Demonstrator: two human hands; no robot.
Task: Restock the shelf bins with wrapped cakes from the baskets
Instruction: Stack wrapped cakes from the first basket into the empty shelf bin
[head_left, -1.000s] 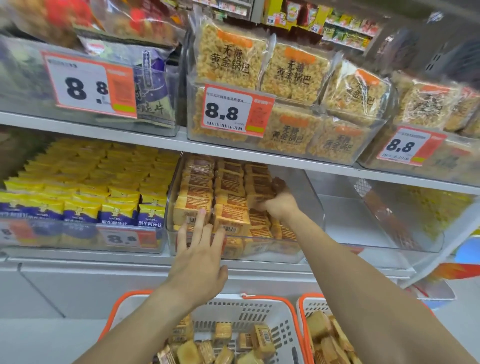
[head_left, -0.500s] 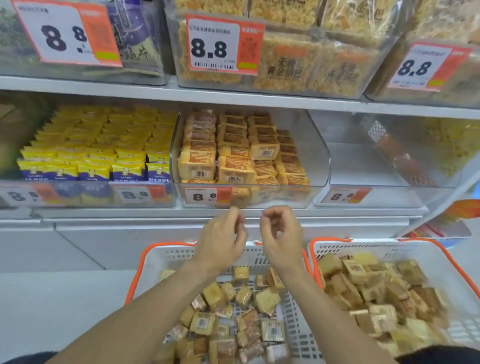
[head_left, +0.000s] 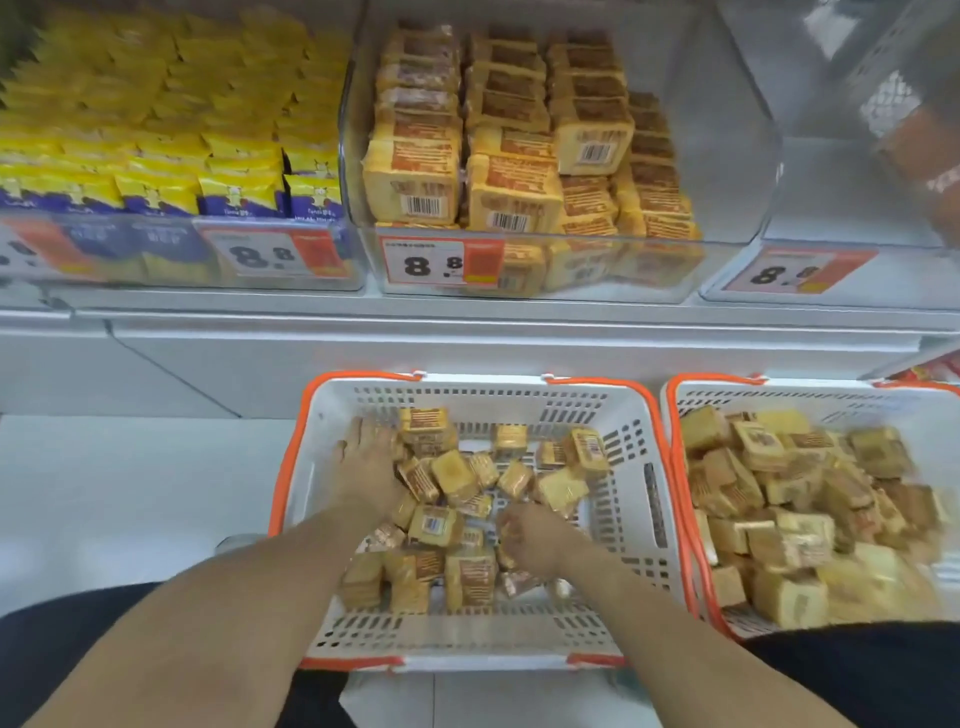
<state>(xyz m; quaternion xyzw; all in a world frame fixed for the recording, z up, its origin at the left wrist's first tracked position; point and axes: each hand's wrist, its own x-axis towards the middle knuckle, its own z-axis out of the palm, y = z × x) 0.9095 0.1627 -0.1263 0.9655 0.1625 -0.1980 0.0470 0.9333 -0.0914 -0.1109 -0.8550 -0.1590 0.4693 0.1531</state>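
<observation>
A white basket with an orange rim (head_left: 467, 387) stands below the shelf and holds several loose wrapped cakes (head_left: 457, 475). My left hand (head_left: 366, 467) lies with straight fingers on the cakes at the basket's far left side. My right hand (head_left: 530, 538) is lower in the same basket, its fingers curled round a wrapped cake (head_left: 506, 527). Above, the clear middle shelf bin (head_left: 727, 130) holds rows of stacked wrapped cakes (head_left: 514, 192), with bare room on its right side.
A second orange-rimmed basket (head_left: 779, 387) at the right is heaped with wrapped cakes. Left of the middle bin is a bin of yellow and blue packets (head_left: 156, 156). Right of it a clear bin (head_left: 831, 197) shows no goods. Price tags (head_left: 441, 262) hang on the bin fronts.
Both hands came down from the middle bin into the left basket. The view tilted down from the shelf to the baskets. My right hand now holds a cake.
</observation>
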